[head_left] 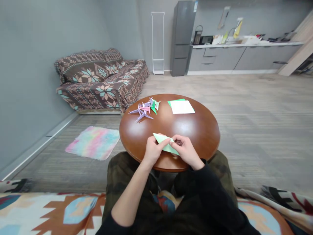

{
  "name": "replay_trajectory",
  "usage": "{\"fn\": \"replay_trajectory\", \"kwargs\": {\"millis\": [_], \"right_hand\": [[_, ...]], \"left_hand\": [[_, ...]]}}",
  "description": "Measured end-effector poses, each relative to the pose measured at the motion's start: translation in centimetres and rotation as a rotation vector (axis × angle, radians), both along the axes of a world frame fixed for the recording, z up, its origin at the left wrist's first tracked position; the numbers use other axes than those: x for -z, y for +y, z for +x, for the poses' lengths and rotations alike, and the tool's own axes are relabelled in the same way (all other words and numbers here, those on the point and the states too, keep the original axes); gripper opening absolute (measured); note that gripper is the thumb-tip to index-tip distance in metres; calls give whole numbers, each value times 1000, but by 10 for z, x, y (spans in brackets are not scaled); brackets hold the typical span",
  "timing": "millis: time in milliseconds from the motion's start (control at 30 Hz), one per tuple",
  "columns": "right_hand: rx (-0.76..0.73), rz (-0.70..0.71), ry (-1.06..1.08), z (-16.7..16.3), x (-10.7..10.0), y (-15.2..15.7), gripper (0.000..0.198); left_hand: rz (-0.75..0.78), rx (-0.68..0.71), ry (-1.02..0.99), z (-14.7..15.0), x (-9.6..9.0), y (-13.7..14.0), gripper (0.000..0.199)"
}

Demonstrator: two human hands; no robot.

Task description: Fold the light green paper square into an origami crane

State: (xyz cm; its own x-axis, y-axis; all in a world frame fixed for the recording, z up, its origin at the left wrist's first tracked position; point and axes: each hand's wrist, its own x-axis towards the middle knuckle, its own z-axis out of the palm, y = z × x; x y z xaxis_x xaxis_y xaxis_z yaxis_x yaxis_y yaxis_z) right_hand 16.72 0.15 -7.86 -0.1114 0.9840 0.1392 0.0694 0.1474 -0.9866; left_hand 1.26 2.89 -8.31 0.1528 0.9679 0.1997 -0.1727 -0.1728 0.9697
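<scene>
A pale green piece of folded origami paper (160,137) is held over the near part of the round brown table (168,126). My left hand (154,148) grips it from the left, thumb on top. From the right, my right hand (184,147) pinches the same paper, its thumb and fingers close to my left thumb. Some fingers are hidden behind the paper. Farther off at the left lie several folded paper cranes (144,110) in purple, pink and green. A stack of paper sheets (182,107), white over green, rests at the back right.
Beyond the table stands a sofa (102,78) with a patterned cover. A pastel rug (94,142) lies on the floor at left. At the back are a grey fridge (183,37), a white rack (158,60) and a kitchen counter (227,45).
</scene>
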Motion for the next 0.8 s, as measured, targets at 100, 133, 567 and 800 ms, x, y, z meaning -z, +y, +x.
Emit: {"fn": "replay_trajectory", "kwargs": {"millis": [100,133,567,800], "right_hand": [[63,-30,54,-2,3,1,16],[70,-49,65,-3,4,1,15],[80,-134,80,3,6,-1,10],[74,-68,114,-1,6,0,13]], "left_hand": [[-42,-38,18,0,1,0,22],[-57,-52,2,0,2,0,22],[-74,-95,-31,0,7,3,24],[-67,-29,119,0,-1,-1,27]]}}
